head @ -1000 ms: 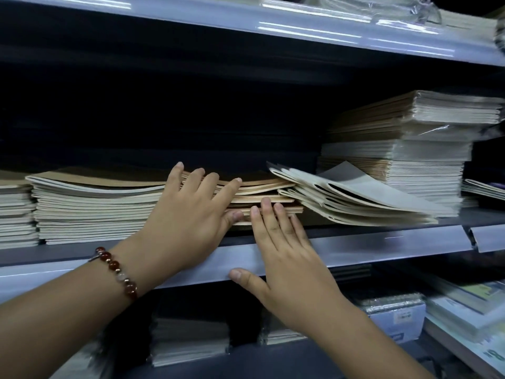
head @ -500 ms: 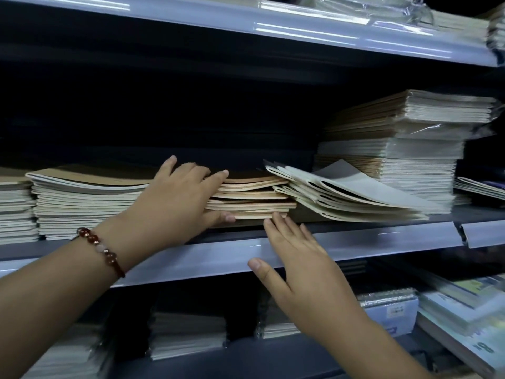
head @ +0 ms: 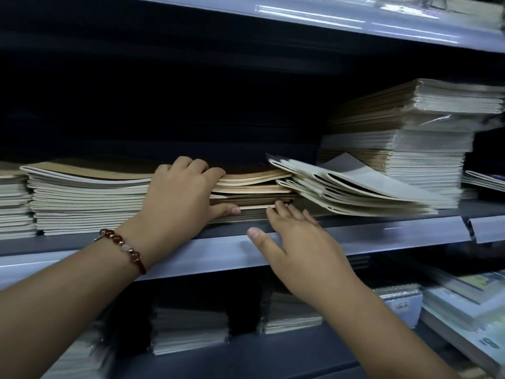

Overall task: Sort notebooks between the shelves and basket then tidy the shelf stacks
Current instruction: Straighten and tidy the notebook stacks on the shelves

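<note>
Two hands at the brown notebooks on the middle shelf.

The shelf (head: pixel 355 236) carries a tall stack (head: pixel 426 149) at right, a pale stack (head: pixel 87 198) at left, slanted grey notebooks (head: pixel 355 187), and the brown notebooks (head: pixel 254 187) between. The left hand (head: pixel 180 198) grips the brown notebooks, fingers curled on top, thumb below. The right hand (head: pixel 297 242) is flat, fingertips touching their front edge.

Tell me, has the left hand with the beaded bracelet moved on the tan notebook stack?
Yes. The left hand now curls over the tan notebook stack, its fingers no longer lying flat.
</note>
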Tool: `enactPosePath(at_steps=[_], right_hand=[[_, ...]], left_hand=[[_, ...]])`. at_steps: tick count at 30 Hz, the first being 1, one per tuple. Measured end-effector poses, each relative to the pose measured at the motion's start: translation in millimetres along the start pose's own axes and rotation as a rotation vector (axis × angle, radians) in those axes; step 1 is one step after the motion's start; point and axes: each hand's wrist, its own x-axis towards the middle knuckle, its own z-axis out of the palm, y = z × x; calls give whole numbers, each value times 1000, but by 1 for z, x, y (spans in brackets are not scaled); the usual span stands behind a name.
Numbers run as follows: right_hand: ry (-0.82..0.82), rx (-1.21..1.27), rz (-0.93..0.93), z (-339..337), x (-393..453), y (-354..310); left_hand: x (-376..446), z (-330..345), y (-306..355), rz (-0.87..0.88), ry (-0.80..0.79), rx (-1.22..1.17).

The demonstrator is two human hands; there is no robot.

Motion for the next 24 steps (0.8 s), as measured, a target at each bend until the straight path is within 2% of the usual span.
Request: enactPosePath(at_steps=[3,7,12,16,24], right_hand=[[27,113,3,0,-3,2],[175,227,104,-1,-10,13],[90,143,141,-5,-7,11],[95,166,147,-3,-1,6],[150,195,151,-2,5,4]], left_hand=[[-3,-1,-1,-10,-2,-48],[-5,-6,-6,-9,3,-129],[-5,-15,-12,24,-60,-255],[1,-19,-21,28,-64,-358],[-4,-10,-29,59,-29,-321]])
